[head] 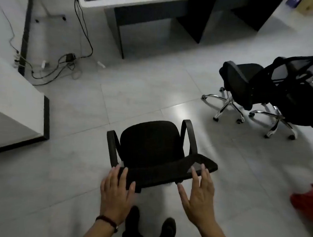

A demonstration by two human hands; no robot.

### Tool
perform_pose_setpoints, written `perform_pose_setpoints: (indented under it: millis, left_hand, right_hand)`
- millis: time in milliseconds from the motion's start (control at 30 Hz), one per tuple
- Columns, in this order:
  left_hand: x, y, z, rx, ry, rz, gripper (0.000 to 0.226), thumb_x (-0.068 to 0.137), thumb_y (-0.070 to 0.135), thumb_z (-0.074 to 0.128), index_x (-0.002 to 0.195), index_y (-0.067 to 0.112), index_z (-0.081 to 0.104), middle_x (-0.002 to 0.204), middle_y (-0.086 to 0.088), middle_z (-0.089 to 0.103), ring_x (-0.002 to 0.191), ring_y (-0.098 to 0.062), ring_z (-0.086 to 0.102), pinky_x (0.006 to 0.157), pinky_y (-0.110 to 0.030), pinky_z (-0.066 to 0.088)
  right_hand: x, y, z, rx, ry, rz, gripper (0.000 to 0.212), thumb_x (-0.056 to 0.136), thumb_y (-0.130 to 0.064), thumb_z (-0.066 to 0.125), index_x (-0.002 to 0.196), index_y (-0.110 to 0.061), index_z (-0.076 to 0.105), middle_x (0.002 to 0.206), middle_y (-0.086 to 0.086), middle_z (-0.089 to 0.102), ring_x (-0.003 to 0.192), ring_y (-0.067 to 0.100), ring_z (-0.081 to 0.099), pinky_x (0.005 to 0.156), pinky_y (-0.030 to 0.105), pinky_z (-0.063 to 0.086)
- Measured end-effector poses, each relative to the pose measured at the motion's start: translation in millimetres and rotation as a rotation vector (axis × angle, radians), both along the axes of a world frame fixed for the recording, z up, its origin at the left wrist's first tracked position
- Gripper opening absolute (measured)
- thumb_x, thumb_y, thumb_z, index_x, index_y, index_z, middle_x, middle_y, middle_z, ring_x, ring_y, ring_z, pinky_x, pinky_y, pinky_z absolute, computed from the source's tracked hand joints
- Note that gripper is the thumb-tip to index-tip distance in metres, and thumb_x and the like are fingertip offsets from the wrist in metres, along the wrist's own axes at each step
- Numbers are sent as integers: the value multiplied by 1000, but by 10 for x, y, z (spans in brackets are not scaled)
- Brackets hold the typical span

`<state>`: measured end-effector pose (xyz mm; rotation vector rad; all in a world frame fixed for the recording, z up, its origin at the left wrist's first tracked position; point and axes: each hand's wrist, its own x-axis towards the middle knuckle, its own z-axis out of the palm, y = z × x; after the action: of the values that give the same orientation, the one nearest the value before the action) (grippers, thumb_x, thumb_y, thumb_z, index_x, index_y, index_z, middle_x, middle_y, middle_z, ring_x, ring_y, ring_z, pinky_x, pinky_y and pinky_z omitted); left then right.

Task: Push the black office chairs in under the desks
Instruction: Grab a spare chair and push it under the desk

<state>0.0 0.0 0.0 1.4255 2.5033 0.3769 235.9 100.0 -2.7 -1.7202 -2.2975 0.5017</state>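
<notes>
Tiled office floor (153, 85): three black chairs stand clear of the desk (140, 3); none is tucked in. Nearest chair (150, 145) is touched at its backrest by open left hand (116, 190) and right hand (198, 198); nothing is gripped.

— Where does the single view sit?
— On the person's head, looking forward and steeply down; the nearest chair (155, 151) lies close below, the desk (140, 1) far at the top edge; nothing overlaps.
</notes>
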Motion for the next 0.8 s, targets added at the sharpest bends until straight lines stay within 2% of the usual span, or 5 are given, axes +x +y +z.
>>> perform_pose_setpoints:
  millis: [167,267,367,533,800]
  left_hand:
    - [28,330,-262,-81,6,-17,66,95,55,19,133,12,52,144,-14,43,134,-28,36,109,-52,29]
    - [13,445,-440,-159,36,-10,58,93,48,28,127,12,57,136,-13,54,128,-30,45,106,-52,35]
    - [-51,573,-495,-137,74,-54,46,91,38,33,107,14,69,113,-9,68,109,-29,59,94,-48,44]
    - [-316,985,-497,-150,105,-85,46,91,34,30,81,17,71,84,-3,70,81,-24,60,83,-41,44]
    - [-644,2054,-520,-143,172,141,54,97,43,21,91,17,68,96,-5,67,99,-27,55,107,-58,22]
  right_hand:
    - [-80,524,-159,-142,-225,142,89,84,-83,27,155,-30,13,164,5,-4,150,21,-16,121,47,-9]
    - [-28,723,-273,-185,-306,169,93,78,-91,20,151,-34,29,163,5,14,151,25,-2,119,51,-9]
    - [-57,881,-301,-186,-314,185,84,78,-91,21,138,-38,49,156,2,34,148,26,15,119,55,-2]
    - [-222,1279,-370,-155,-217,234,75,78,-90,27,125,-40,58,147,0,45,145,25,21,118,55,1]
    - [-693,2321,-432,-143,-186,221,73,80,-88,26,125,-39,58,140,-2,48,143,26,20,117,53,-4]
